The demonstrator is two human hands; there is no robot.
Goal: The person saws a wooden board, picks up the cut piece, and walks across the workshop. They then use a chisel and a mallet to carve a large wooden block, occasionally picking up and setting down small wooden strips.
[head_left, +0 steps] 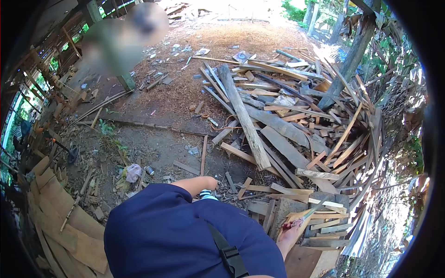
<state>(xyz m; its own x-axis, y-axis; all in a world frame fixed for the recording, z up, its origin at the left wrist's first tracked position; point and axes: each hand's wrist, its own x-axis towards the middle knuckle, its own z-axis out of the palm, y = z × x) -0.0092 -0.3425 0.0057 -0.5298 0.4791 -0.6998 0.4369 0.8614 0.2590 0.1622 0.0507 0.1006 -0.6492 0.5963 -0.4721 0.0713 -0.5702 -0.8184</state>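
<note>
Low on the right, my right hand (291, 225) is closed, with its fingers curled and reddish at the tips. They lie on a long tapering piece (306, 214), tan where it is wide and pale green toward its narrow end. Its exact kind is not clear. Beside and beyond that hand lie short sawn wood strips (330, 227), roughly stacked. A bare bent limb (197, 185) sticks out past the dark blue clothing (181, 231), above something striped. My left hand does not show.
A large heap of scrap wood (296, 116) fills the right, with a thick weathered post (243, 116) lying across it. Wide boards (69, 231) lie at lower left. A plastic bag (133, 172) and a can (149, 170) are on the dirt. A blurred person (113, 46) is at upper left.
</note>
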